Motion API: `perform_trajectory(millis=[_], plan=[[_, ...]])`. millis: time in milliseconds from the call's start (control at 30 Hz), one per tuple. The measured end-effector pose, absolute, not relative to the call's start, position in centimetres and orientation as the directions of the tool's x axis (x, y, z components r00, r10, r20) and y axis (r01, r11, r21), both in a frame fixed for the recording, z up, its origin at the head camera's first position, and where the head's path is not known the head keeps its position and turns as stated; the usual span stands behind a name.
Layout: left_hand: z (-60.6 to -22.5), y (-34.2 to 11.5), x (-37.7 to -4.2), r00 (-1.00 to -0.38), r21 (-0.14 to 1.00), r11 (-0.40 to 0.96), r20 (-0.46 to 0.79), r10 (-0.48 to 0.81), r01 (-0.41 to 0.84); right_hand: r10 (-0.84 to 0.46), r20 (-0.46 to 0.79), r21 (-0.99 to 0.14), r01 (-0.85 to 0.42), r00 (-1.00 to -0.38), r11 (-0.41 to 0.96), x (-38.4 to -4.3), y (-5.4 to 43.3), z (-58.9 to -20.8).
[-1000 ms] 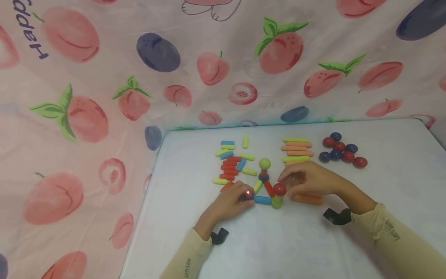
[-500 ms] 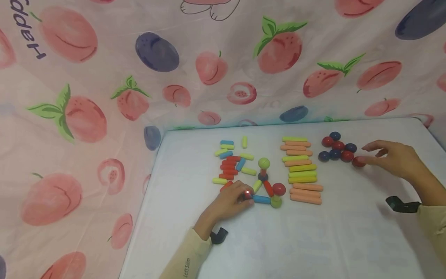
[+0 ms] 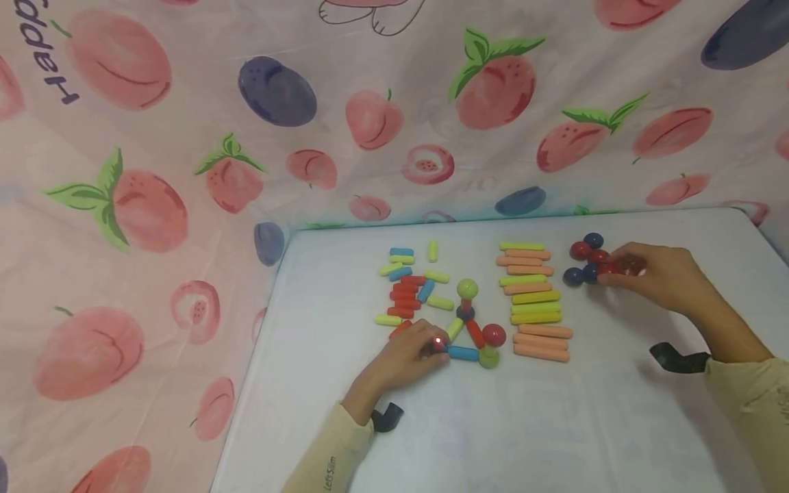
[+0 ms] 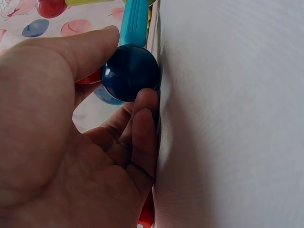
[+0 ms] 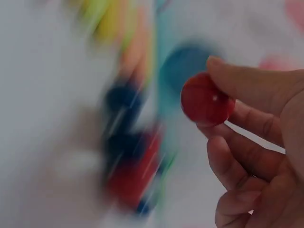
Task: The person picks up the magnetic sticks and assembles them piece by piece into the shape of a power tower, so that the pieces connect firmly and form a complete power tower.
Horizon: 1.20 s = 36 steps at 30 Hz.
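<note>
My left hand point(image 3: 403, 356) pinches a dark blue ball point(image 4: 130, 73) at the left corner of a small stick-and-ball frame; a blue stick point(image 3: 462, 353) joins that ball. A yellow-green stick point(image 3: 455, 329) and a red stick point(image 3: 474, 333) form the other sides. A green ball point(image 3: 467, 288) and a red top ball point(image 3: 494, 335) stand raised on two corners. A red piece shows behind my left thumb. My right hand point(image 3: 662, 274), over the loose balls, pinches a red ball point(image 5: 207, 99) between thumb and fingers.
Loose dark blue balls point(image 3: 573, 276) and red balls lie at the right back. Long orange sticks point(image 3: 542, 352) and yellow sticks point(image 3: 535, 297) form a column right of the frame. Short red sticks point(image 3: 405, 296), blue and yellow ones lie behind my left hand. A fruit-print cloth point(image 3: 370, 178) hangs behind the white table point(image 3: 524, 431).
My right hand has left the frame's red top ball, moved right to the loose balls, and taken hold of a red one. My left hand stays at the frame.
</note>
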<state>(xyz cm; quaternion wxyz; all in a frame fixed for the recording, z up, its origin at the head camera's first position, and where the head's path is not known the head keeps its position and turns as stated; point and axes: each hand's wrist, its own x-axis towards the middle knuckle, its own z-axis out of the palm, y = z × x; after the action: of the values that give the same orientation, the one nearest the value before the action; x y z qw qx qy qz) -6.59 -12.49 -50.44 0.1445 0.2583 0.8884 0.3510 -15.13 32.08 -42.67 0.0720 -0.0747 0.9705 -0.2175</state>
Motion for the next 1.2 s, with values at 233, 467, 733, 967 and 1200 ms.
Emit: perform_trajectory(millis=[233, 467, 733, 967, 1200], plan=[[-50.7, -12.7, -6.6, -0.821, 0.703, 0.61, -0.065, 0.567, 0.366, -0.473, -0.006, -0.595, -0.377, -0.881, 0.71, -13.5, 19.9, -38.6], [-50.7, -12.7, -6.8, -0.818, 0.67, 0.624, -0.044, 0.573, 0.402, -0.716, -0.038, -0.654, -0.524, -0.697, 0.545, -11.6, 11.8, -38.9], [-51.0, -12.8, -6.7, -0.834, 0.659, 0.647, -0.054, 0.549, 0.383, -0.716, -0.147, -0.629, -0.494, -0.683, 0.6, -10.7, 9.1, -39.9], [-50.7, -12.7, -6.8, -0.834, 0.684, 0.629, -0.054, 0.549, 0.37, -0.683, -0.078, -0.64, -0.488, -0.726, 0.593, -11.7, 12.9, -39.4], [-50.2, -12.7, -6.8, -0.861, 0.707, 0.63, -0.057, 0.505, 0.322, -0.572, -0.014, -0.576, -0.46, -0.82, 0.675, -13.9, 19.4, -40.9]])
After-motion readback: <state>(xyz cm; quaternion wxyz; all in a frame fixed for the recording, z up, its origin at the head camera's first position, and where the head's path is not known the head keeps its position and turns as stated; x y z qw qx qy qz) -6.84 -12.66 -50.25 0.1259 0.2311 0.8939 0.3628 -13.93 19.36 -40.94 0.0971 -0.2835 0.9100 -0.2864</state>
